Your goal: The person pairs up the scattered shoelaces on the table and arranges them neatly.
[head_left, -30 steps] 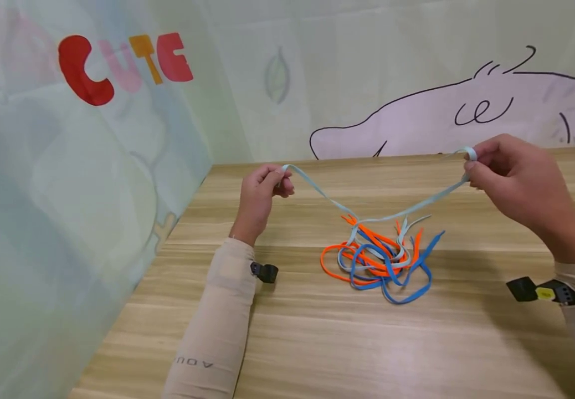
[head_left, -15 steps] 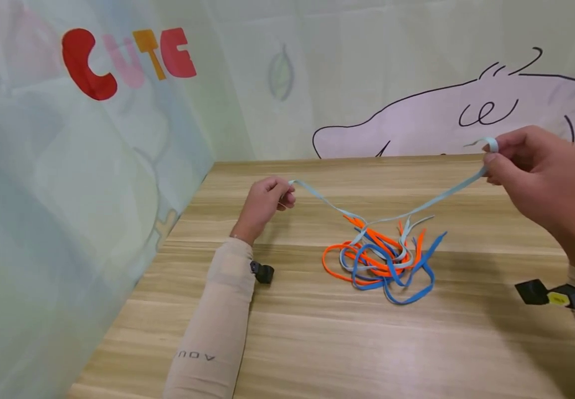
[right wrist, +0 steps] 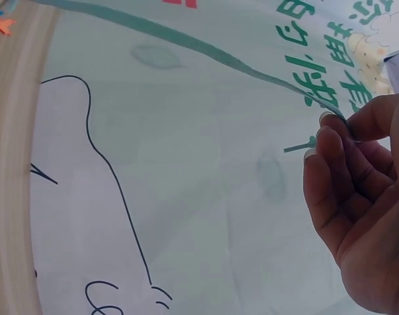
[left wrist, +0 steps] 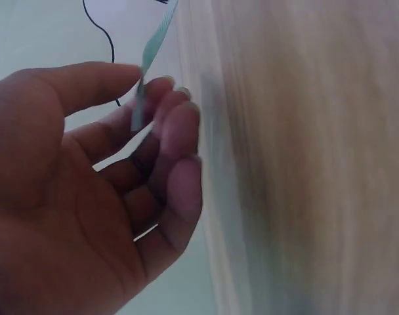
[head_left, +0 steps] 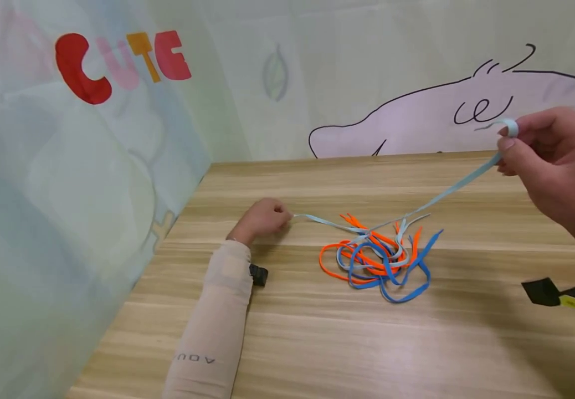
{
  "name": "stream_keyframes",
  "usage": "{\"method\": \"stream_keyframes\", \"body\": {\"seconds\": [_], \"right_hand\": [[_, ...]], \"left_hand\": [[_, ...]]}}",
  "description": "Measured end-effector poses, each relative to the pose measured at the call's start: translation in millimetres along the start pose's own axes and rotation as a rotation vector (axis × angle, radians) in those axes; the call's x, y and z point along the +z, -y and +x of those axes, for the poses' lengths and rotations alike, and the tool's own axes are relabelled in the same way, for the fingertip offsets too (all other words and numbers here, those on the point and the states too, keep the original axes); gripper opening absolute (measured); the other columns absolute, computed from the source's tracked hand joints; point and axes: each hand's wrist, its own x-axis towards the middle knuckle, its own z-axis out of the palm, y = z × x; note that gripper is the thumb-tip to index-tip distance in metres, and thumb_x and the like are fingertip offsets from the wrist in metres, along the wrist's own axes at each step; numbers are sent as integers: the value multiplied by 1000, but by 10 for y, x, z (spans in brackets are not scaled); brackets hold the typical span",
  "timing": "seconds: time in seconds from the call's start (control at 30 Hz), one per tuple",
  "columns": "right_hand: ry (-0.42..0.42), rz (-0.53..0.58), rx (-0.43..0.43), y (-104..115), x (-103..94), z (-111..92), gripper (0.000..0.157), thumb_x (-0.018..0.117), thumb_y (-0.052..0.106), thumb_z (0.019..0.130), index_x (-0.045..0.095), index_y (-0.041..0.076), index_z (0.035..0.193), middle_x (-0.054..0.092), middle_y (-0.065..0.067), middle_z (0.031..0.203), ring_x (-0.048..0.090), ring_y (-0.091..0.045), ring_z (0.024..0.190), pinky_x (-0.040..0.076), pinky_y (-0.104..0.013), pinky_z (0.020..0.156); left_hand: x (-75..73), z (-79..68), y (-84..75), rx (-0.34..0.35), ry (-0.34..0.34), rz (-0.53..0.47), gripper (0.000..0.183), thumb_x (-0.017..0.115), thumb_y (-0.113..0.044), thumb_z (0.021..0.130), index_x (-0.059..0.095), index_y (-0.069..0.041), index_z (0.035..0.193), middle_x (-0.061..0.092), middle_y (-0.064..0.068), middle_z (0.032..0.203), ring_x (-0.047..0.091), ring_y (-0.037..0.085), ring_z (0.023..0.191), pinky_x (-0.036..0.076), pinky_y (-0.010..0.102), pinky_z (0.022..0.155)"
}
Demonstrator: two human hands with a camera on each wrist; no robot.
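Observation:
A light blue shoelace [head_left: 459,185] runs between my two hands, sagging onto a tangle of laces on the table. My left hand [head_left: 266,217] pinches one end, low over the table left of the tangle. In the left wrist view, the lace tip [left wrist: 137,119] sticks out past the thumb and forefinger, and the other fingers curl loosely. Higher up at the right, my right hand [head_left: 561,155] pinches the lace near its other end, whose tip hangs free. Under the lace lie an orange shoelace [head_left: 321,260] and a blue shoelace [head_left: 432,244], looped together with more light blue lace.
The wood-grain table [head_left: 317,343] ends at a printed cloth backdrop [head_left: 247,111] behind and to the left. Dark wrist cameras, one left [head_left: 259,275] and one right [head_left: 540,292], sit at my sleeve ends.
My left hand has come down toward the table, lowering its end of the light blue lace. My right hand has moved up and to the right with the other end. The tangle looks unchanged.

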Motion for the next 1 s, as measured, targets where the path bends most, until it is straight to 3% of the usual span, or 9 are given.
{"method": "stream_keyframes", "body": {"seconds": [0.2, 0.33, 0.43, 0.57, 0.7, 0.8, 0.93, 1.0], "right_hand": [[3, 26, -49, 28, -36, 23, 29, 57, -4, 96, 62, 23, 105, 63, 18, 85, 59, 5, 67, 46, -5, 71], [6, 77, -61, 44, -13, 16, 24, 58, -7, 94, 65, 14, 103, 65, 16, 83, 60, 4, 66, 47, -6, 70], [7, 117, -61, 60, 18, -2, 19, 59, -8, 92, 68, 6, 102, 66, 14, 81, 60, 2, 65, 48, -7, 69], [15, 72, -48, 113, 55, -45, 13, 61, -5, 93, 67, 1, 103, 66, 14, 81, 61, 1, 66, 48, -7, 71], [26, 20, -40, 171, 94, -78, 13, 63, 0, 95, 65, -4, 107, 66, 14, 83, 61, -1, 67, 48, -7, 71], [26, 38, -45, 193, 123, -79, 14, 64, -1, 95, 65, -5, 108, 68, 12, 84, 61, -2, 66, 49, -9, 70], [18, 95, -50, 208, 158, -79, 13, 63, -4, 93, 65, -7, 106, 70, 10, 85, 62, -3, 64, 50, -10, 69], [20, 149, -55, 220, 176, -79, 13, 63, -7, 92, 64, -10, 104, 71, 6, 86, 63, -4, 63, 51, -11, 67]], "left_hand": [[44, -44, -188, -11, 17, 206, 21, 62, -30, 95, 68, -11, 101, 65, 2, 95, 56, 19, 77, 47, 35, 69], [98, -75, -409, 55, -30, 279, 23, 60, -28, 95, 68, -11, 107, 66, 3, 103, 58, 19, 87, 50, 36, 75], [201, -105, -634, 191, -15, 256, 26, 60, -29, 99, 68, -10, 115, 66, 4, 112, 60, 19, 100, 50, 37, 87], [416, -177, -937, 360, 71, 296, 37, 58, -35, 101, 64, -13, 130, 63, 3, 129, 56, 19, 120, 47, 36, 98], [592, -263, -1138, 461, 124, 348, 59, 57, -38, 101, 42, -14, 152, 47, 0, 150, 43, 17, 138, 39, 33, 109], [658, -304, -1224, 583, 139, 286, 67, 58, -34, 101, 31, -10, 157, 40, 2, 156, 36, 15, 142, 28, 25, 114], [714, -364, -1327, 772, 127, 150, 65, 58, -28, 101, 30, -5, 155, 40, 4, 155, 33, 13, 143, 20, 19, 115], [750, -394, -1376, 819, 146, 56, 65, 57, -25, 102, 29, -4, 155, 38, 6, 156, 31, 11, 144, 20, 18, 115]]}}
